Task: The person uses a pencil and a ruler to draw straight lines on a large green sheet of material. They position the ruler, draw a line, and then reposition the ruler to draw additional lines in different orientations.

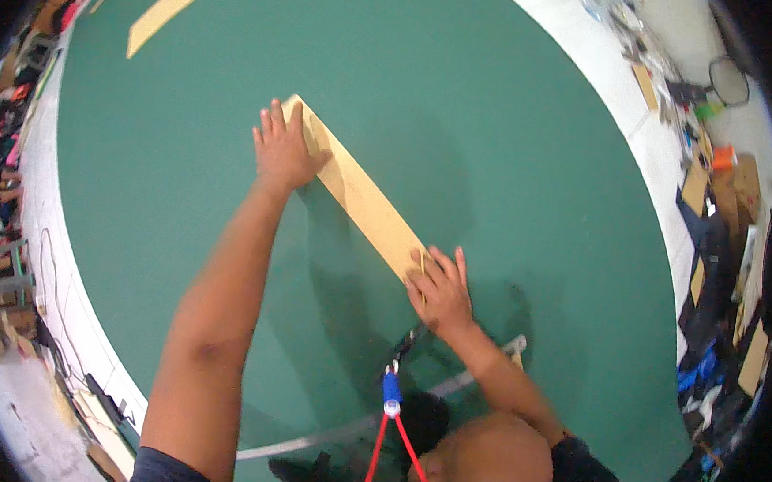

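Note:
A long, flat, tan strip (370, 206), like wood or card, lies slantwise on the green surface (530, 197). At its far left end, my left hand (287, 151) rests with fingers spread, touching the strip's edge. My right hand (440, 293) is at the near right end, its fingers apart and laid over the strip's corner. Beside those fingertips shows a thin yellowish line; I cannot tell whether it is the strip's edge or a separate stick.
A long grey metal ruler (459, 382) passes beneath my right forearm. Another tan strip (172, 7) lies at the far left. A red cord with a blue clip (392, 387) hangs in front. Cardboard pieces (747, 188) and clutter line the right side; more clutter lines the left.

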Demonstrator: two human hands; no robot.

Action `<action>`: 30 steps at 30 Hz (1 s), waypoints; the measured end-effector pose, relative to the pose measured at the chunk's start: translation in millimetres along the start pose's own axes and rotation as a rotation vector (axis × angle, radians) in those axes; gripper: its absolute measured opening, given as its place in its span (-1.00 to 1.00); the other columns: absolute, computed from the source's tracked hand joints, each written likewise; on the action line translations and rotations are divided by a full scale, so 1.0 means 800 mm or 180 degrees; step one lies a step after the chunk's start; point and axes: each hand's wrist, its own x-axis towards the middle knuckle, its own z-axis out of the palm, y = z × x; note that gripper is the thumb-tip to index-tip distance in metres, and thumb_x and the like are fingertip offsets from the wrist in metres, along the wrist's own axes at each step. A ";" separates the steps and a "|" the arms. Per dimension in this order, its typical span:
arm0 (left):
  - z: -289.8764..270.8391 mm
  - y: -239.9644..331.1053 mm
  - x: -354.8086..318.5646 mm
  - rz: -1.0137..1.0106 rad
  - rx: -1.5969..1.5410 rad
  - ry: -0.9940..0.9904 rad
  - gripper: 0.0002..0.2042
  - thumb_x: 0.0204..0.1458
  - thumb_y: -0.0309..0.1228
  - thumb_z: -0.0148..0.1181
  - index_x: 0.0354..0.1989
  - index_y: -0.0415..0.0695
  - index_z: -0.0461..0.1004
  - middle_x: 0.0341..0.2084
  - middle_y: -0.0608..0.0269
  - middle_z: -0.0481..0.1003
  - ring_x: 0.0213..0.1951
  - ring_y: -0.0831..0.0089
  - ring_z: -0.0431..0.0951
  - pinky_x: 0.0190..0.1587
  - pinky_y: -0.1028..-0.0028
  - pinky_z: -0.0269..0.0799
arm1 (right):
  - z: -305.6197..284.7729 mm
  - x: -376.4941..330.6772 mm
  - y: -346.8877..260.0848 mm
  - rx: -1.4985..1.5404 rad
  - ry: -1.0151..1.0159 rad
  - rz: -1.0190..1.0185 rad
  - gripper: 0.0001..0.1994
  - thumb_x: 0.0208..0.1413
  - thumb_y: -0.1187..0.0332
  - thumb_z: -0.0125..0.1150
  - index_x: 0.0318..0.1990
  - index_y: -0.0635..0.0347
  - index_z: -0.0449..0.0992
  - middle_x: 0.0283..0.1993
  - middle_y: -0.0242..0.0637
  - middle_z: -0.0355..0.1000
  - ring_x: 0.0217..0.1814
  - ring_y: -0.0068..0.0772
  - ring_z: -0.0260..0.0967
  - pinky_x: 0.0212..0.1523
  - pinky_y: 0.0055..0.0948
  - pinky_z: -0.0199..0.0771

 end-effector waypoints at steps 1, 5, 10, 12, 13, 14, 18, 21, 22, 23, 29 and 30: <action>0.000 0.014 -0.018 0.0216 -0.0439 0.0138 -0.12 -0.05 -0.05 0.48 0.43 -0.10 0.22 0.47 -0.18 0.08 0.45 -0.15 0.14 0.43 0.01 0.19 | -0.001 0.000 0.001 0.0006 0.0032 -0.0002 -0.80 0.17 0.26 0.31 -0.08 0.02 0.60 0.26 -0.35 0.48 0.39 -0.09 0.30 0.51 0.32 -0.03; 0.007 0.090 -0.138 0.1230 -0.0843 -0.0538 -0.37 0.04 -0.24 0.38 0.31 -0.14 0.37 0.41 -0.24 0.18 0.38 -0.29 0.23 0.41 0.03 0.24 | 0.005 -0.009 0.009 -0.0096 0.0112 0.0024 -0.77 0.18 0.24 0.30 -0.05 0.02 0.60 0.24 -0.36 0.49 0.39 -0.14 0.30 0.52 0.31 -0.04; 0.046 0.106 -0.205 0.1333 -0.0933 -0.0578 -0.46 0.09 -0.30 0.31 0.27 -0.16 0.41 0.39 -0.29 0.19 0.40 -0.32 0.19 0.42 0.03 0.23 | 0.006 -0.005 0.002 -0.0074 0.0141 -0.0043 -0.73 0.19 0.29 0.26 0.01 0.09 0.58 0.22 -0.29 0.49 0.40 -0.16 0.30 0.52 0.28 -0.04; 0.051 0.105 -0.203 0.1471 -0.0918 -0.0376 -0.48 0.13 -0.26 0.29 0.24 -0.22 0.43 0.36 -0.34 0.21 0.39 -0.30 0.20 0.43 0.05 0.20 | -0.001 -0.001 0.006 0.0081 0.0075 0.0009 -0.70 0.20 0.32 0.22 0.06 0.15 0.54 0.21 -0.19 0.48 0.39 -0.11 0.30 0.50 0.20 0.03; 0.051 0.108 -0.204 0.1397 -0.0980 -0.0438 -0.45 0.10 -0.23 0.33 0.25 -0.19 0.42 0.38 -0.33 0.19 0.40 -0.31 0.19 0.43 0.04 0.21 | -0.005 0.001 0.007 0.0155 0.0037 0.0040 -0.68 0.21 0.34 0.20 0.09 0.19 0.53 0.21 -0.14 0.48 0.39 -0.09 0.31 0.49 0.16 0.07; 0.050 0.111 -0.206 0.1322 -0.1041 -0.0501 -0.41 0.07 -0.20 0.38 0.25 -0.17 0.41 0.40 -0.31 0.17 0.40 -0.32 0.18 0.42 0.03 0.23 | -0.014 -0.001 0.010 0.0556 0.0141 0.0353 -0.67 0.22 0.35 0.17 0.11 0.21 0.51 0.20 -0.10 0.47 0.38 -0.06 0.31 0.46 0.12 0.12; 0.036 0.122 -0.209 0.1133 -0.0903 -0.0651 -0.26 -0.09 -0.07 0.53 0.24 -0.16 0.40 0.40 -0.29 0.16 0.41 -0.33 0.17 0.42 0.03 0.23 | -0.047 -0.007 0.012 0.1532 0.0442 0.1121 -0.64 0.30 0.36 0.09 0.19 0.28 0.45 0.13 0.01 0.50 0.27 0.01 0.38 0.30 -0.07 0.33; 0.038 0.123 -0.208 0.1132 -0.0834 -0.0551 -0.20 -0.18 -0.04 0.58 0.22 -0.17 0.39 0.39 -0.28 0.18 0.42 -0.30 0.17 0.42 0.03 0.22 | -0.059 -0.010 0.006 0.1909 0.0111 0.1468 -0.67 0.36 0.32 0.08 0.18 0.30 0.47 0.02 -0.01 0.54 0.12 0.00 0.48 0.18 -0.15 0.45; 0.039 0.124 -0.209 0.1101 -0.0837 -0.0574 -0.21 -0.18 -0.05 0.59 0.21 -0.17 0.39 0.39 -0.27 0.18 0.42 -0.30 0.17 0.43 0.03 0.22 | -0.061 -0.013 0.003 0.2063 -0.0087 0.1607 -0.68 0.38 0.31 0.09 0.16 0.30 0.49 -0.02 -0.02 0.56 0.06 -0.01 0.51 0.14 -0.17 0.48; 0.040 0.124 -0.210 0.1069 -0.0841 -0.0596 -0.21 -0.18 -0.06 0.59 0.21 -0.17 0.39 0.39 -0.27 0.18 0.42 -0.30 0.17 0.43 0.03 0.21 | -0.062 -0.017 0.001 0.1909 -0.0065 0.1513 -0.70 0.38 0.31 0.11 0.13 0.30 0.51 -0.05 -0.07 0.56 0.00 -0.09 0.51 0.08 -0.22 0.50; 0.037 0.128 -0.208 0.1039 -0.0865 -0.0619 -0.21 -0.17 -0.06 0.59 0.22 -0.17 0.38 0.39 -0.28 0.18 0.41 -0.32 0.16 0.43 0.03 0.21 | -0.048 -0.026 -0.001 0.1792 0.0290 0.1140 -0.79 0.35 0.32 0.21 -0.05 0.27 0.59 -0.10 -0.15 0.58 -0.11 -0.18 0.55 -0.03 -0.30 0.54; 0.037 0.127 -0.208 0.1008 -0.0857 -0.0662 -0.20 -0.17 -0.06 0.59 0.22 -0.18 0.38 0.39 -0.29 0.18 0.41 -0.32 0.16 0.43 0.02 0.21 | -0.049 -0.024 -0.007 0.1833 0.0291 0.1276 -0.80 0.34 0.32 0.21 -0.06 0.27 0.59 -0.10 -0.13 0.58 -0.09 -0.10 0.56 -0.02 -0.25 0.54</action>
